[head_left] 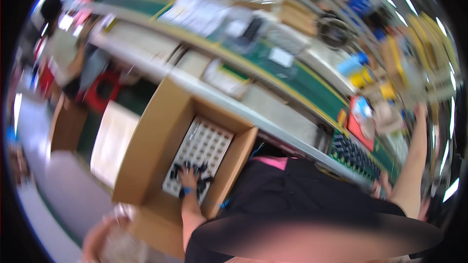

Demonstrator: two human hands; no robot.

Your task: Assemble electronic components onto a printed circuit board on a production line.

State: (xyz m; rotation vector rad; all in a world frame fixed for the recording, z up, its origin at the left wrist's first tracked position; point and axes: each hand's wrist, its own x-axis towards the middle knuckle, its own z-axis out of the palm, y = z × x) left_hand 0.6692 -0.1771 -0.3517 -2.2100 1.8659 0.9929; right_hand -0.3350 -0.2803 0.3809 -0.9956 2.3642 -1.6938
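My left hand (188, 179) reaches down into an open cardboard box (152, 143). Its fingers look spread among several small black parts (201, 168), whose exact kind is too blurred to make out. These parts lie on a white tray (205, 139) with rows of square holes, inside the box. On the right, my bare right arm stretches away from me past the bench, and my right hand (420, 110) at its far end is smeared. Whether that hand holds anything is not visible. Another hand (382, 186) shows beside a rack of black parts (352, 153); whose it is stays unclear.
A long bench with a green belt (312, 90) runs diagonally beyond the box. On it are papers (195, 13), a fan (334, 30), yellow and blue rolls (360, 74) and a red tray (360, 124). Another person (66, 56) stands far left; a pale board (114, 139) leans by the box.
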